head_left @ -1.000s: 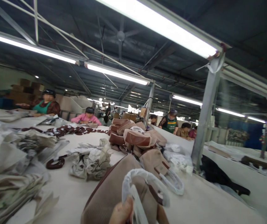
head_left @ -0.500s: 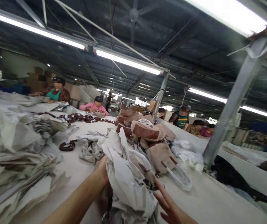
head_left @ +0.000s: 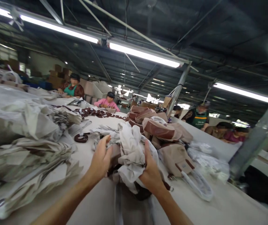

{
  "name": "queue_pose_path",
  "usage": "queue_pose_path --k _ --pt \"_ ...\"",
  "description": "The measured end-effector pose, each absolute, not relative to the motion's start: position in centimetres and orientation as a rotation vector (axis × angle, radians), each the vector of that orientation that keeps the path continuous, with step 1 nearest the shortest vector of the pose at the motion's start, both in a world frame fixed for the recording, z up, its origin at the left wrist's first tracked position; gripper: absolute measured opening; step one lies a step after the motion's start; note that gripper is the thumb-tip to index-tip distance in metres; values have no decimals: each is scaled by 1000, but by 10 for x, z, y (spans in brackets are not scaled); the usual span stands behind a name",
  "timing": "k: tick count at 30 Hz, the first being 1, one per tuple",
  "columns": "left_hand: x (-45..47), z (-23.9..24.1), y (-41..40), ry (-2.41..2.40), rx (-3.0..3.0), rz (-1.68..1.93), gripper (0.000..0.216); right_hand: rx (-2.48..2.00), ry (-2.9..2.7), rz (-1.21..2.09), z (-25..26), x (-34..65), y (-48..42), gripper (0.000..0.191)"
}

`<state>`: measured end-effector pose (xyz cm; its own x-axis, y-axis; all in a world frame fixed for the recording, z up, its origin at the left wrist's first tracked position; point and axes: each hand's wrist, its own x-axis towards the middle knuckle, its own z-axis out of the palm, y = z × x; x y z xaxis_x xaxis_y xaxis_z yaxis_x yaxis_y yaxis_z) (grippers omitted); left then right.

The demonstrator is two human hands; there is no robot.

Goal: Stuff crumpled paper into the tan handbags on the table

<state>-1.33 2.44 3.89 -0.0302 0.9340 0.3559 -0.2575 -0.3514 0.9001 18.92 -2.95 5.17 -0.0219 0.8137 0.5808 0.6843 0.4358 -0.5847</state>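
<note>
A crumpled wad of grey-white paper (head_left: 132, 150) sticks out of a tan bag with brown trim (head_left: 124, 175) at the near middle of the white table (head_left: 94, 200). My right hand (head_left: 150, 170) grips the paper's right side. My left hand (head_left: 101, 159) touches the bag's left edge beside the paper, with its fingers apart. The bag's lower part is hidden behind my hands and the paper.
Stacks of flattened paper (head_left: 23, 147) fill the left. More tan bags (head_left: 162, 131) are piled beyond my hands, one with plastic-wrapped handles (head_left: 198, 184). Brown straps (head_left: 96, 113) lie farther back. Several seated people (head_left: 107, 101) work along the table. A metal post (head_left: 253, 147) stands at right.
The wad of paper was brought onto the bag. My right hand closed on the paper and my left hand moved up to the bag's left edge. The camera swung right.
</note>
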Motion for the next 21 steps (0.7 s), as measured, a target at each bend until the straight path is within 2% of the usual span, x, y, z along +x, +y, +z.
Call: queue_pose_path --k 2,4,7,10,13,18,21 --pt "-33 11 12 803 1873 1636 29 -1211 -1742 263 54 188 -23 100" --pt "-42 -17 0 728 2254 1454 32 -1112 -1758 350 57 187 -20 76" --pt "-37 -38 -6 939 2137 1467 36 -1029 -1772 473 64 186 -22 53" --pt "-24 -31 2 1154 1892 1297 21 -1038 -1842 431 67 190 -25 44" --pt "-14 -16 15 1260 1839 1139 11 -1082 -1930 178 60 200 -26 43" --pt "-11 -10 26 907 1855 1098 30 -1114 -2093 -415 38 224 -33 43" --pt "-10 -10 23 691 1724 1020 38 -1045 -2221 -780 32 229 -45 28"
